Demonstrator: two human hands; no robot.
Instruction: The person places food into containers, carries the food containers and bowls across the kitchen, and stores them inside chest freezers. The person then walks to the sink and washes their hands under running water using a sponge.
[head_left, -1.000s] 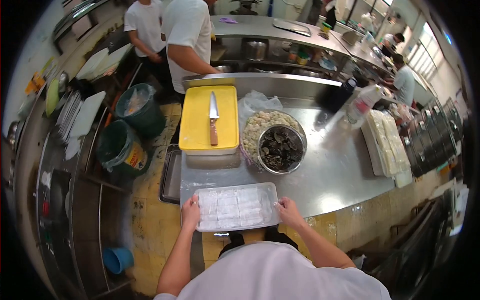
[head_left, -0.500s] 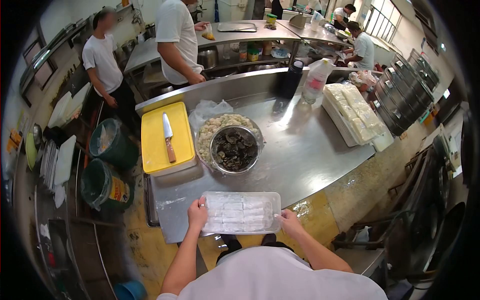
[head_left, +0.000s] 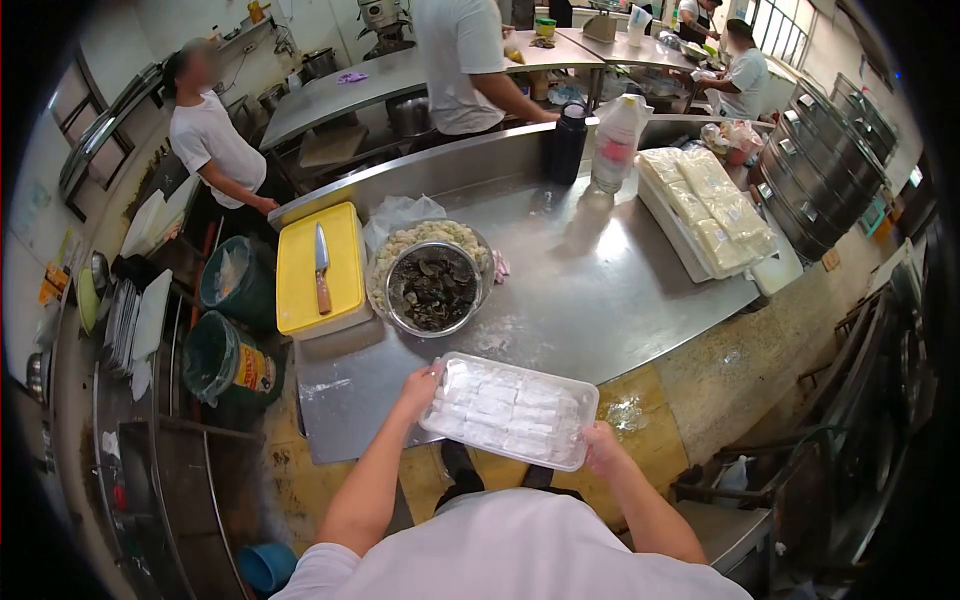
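Observation:
Both my hands hold a clear plastic tray [head_left: 588, 410] by its short ends, tilted with the right side lower. Inside lie rows of white, wrapped-looking pieces [head_left: 510, 402]; what they are I cannot make out. My left hand [head_left: 422, 388] grips the left end and my right hand [head_left: 601, 446] the right end. Beyond the tray, a metal strainer bowl [head_left: 433, 288] of dark, wet pieces sits on a larger bowl of pale chopped food [head_left: 440, 234]. Left of it a knife [head_left: 321, 268] with a wooden handle rests on a yellow lid [head_left: 293, 270].
The steel table [head_left: 570, 290] bears a dark bottle [head_left: 568, 145], a plastic jug [head_left: 617, 145] and a basket of packaged pale slabs [head_left: 705, 205]. Stacked steamers [head_left: 815, 165] stand right. Lined bins [head_left: 225, 360] are on the left. A person [head_left: 215, 135] stands beyond them; others work behind.
The tray has swung to a slant, its right end lower, and shifted right with both hands. My view has turned slightly. The near co-worker behind the table has moved right.

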